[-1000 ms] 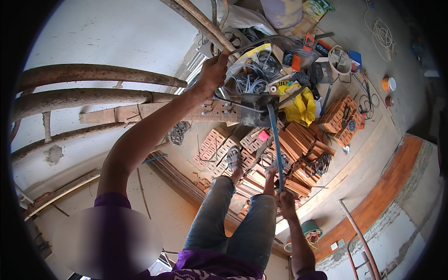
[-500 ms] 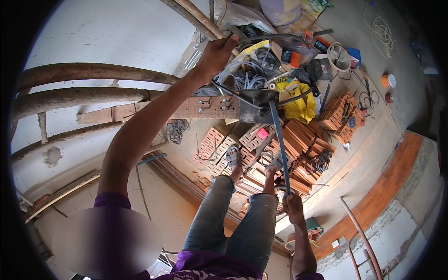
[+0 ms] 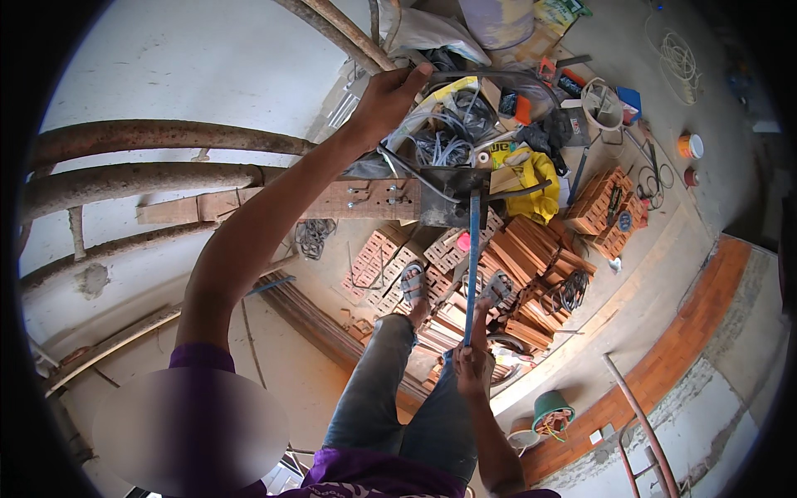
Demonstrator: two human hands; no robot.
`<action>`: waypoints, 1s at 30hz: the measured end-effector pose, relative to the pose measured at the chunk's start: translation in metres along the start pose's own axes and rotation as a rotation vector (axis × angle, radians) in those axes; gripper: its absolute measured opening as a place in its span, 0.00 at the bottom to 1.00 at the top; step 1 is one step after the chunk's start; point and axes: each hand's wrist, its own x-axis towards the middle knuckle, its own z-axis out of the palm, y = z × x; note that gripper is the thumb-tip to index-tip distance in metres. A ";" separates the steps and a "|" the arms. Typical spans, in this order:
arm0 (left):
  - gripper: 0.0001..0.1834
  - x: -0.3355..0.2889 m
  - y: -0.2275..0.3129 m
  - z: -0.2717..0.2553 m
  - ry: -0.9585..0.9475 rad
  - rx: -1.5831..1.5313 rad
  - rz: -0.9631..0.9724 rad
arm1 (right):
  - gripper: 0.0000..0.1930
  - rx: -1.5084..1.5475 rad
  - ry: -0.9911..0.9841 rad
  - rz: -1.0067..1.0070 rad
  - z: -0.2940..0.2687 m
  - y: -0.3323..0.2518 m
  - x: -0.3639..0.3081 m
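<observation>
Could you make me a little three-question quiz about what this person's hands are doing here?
1. True or false: the right hand holds the lower end of the blue bar.
2. What does the left hand grip? A) a curved dark rod B) a yellow bag C) a brick
3. Fill in: the person's sandalled feet stand on stacked ____.

Key: 1 true; 2 A; 3 bricks.
</observation>
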 end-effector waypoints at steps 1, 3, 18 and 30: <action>0.32 0.002 0.000 -0.001 0.003 0.018 0.007 | 0.30 0.008 -0.011 0.004 0.002 -0.004 0.000; 0.31 0.000 0.001 0.002 0.023 0.000 0.006 | 0.31 0.021 -0.020 0.007 0.003 -0.010 -0.001; 0.24 -0.004 -0.005 0.000 -0.046 -0.300 -0.145 | 0.31 0.000 0.085 0.028 0.027 0.005 -0.022; 0.21 -0.001 0.002 -0.004 -0.067 -0.282 -0.129 | 0.26 0.163 0.038 -0.110 0.059 0.018 -0.004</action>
